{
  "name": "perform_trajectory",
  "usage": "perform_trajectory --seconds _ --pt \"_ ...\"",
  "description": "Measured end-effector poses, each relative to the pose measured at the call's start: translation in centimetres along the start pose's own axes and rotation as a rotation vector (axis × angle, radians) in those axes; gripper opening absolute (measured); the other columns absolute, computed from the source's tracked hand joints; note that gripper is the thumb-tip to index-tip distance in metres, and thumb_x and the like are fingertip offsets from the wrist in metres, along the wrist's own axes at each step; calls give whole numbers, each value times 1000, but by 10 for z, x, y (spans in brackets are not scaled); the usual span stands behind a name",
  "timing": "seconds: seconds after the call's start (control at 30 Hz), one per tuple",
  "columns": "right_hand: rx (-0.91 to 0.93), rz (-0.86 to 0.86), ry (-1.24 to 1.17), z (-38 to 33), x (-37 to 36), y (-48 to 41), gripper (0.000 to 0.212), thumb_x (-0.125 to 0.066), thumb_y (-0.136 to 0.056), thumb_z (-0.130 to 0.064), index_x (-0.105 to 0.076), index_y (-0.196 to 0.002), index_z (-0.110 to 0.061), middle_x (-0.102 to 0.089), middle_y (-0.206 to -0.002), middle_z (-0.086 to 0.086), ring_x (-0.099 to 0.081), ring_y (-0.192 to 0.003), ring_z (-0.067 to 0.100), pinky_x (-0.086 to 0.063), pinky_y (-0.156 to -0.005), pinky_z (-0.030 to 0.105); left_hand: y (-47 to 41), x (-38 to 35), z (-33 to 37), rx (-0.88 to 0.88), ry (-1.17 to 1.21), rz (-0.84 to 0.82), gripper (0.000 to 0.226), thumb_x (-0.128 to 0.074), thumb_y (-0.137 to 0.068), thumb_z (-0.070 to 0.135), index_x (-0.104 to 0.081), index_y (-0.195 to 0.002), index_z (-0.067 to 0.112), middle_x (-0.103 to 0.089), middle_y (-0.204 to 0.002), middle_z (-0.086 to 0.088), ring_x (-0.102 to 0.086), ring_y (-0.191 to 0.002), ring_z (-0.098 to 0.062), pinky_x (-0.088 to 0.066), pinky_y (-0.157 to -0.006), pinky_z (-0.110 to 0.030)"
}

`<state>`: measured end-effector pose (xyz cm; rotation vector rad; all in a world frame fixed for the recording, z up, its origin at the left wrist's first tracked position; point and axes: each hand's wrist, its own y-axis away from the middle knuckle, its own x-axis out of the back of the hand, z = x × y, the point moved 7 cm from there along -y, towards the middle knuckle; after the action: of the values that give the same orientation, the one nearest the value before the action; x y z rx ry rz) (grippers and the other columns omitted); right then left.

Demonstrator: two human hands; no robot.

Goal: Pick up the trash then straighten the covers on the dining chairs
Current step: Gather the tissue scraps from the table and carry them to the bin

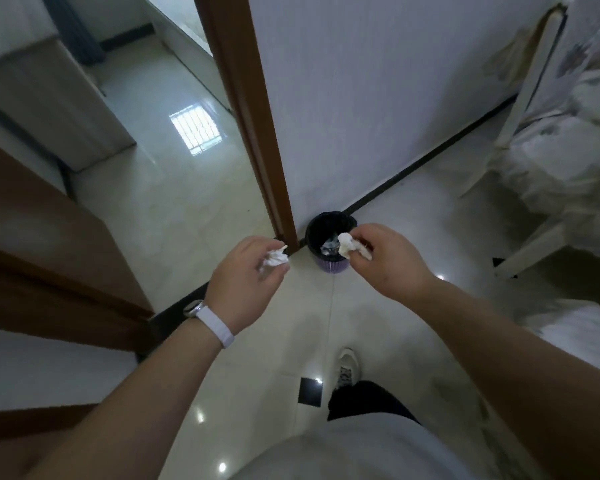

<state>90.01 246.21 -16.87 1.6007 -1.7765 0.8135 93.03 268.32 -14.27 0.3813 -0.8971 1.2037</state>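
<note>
Head view: the left hand (246,271) pinched a crumpled tissue (274,259) short of the bin (331,266) at the floor's (378,323) corner by the door frame (253,133). The right hand (387,258) clamped a second wad (347,249) over its rim. Disposal step, likely; both needed dropping in.

I held a crumpled left paper wad (274,260) and right paper wad (345,247) by the plastic bin (329,266); glossy smooth floor tiles (174,188) lay around it.
</note>
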Motion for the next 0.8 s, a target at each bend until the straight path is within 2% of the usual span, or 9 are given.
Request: perform_trajectory --seconds 0.1,0.37,0.57,0.7,0.8 --pt "-19 -4 7 24 13 -48 14 -59 -89 -22 -64 -102 -20 -57 -89 -8 -51 -80 13 -39 -66 29 -58 -16 5 -11 -16 -9 23 -73 -83 17 -68 -106 19 -61 -101 8 -51 -90 0 -34 -77 -1" --pt "-134 12 11 72 34 -134 12 -57 -90 -23 -62 -101 -21 -57 -91 -5 -54 -83 16 -45 -70 32 -156 -56 -2 -16 17 -25 22 -73 -82 12 -68 -102 18 -61 -99 7 -49 -88 2 -33 -78 -1" --pt "-230 50 -4 105 23 -179 12 -59 -89 -22 -63 -98 -16 -59 -91 -1 -54 -83 18 -47 -72 36 -230 -94 -27 -69 37 -162 22 -71 -84 14 -68 -105 15 -60 -102 5 -49 -88 1 -35 -76 -3" --pt "-335 60 7 122 6 -209 17 -58 -89 -23 -64 -102 -14 -61 -96 1 -56 -86 20 -47 -73 35 -279 -126 -54 -98 102 -276 26 -71 -85 14 -66 -110 12 -57 -104 6 -47 -88 4 -34 -76 1" --pt "-437 67 19 131 -8 -234 18 -58 -89 -22 -64 -104 -15 -60 -94 0 -56 -83 21 -43 -68 31 -321 -146 -78 -94 121 -361 28 -69 -86 14 -65 -114 12 -57 -107 3 -50 -94 -4 -35 -77 -7"
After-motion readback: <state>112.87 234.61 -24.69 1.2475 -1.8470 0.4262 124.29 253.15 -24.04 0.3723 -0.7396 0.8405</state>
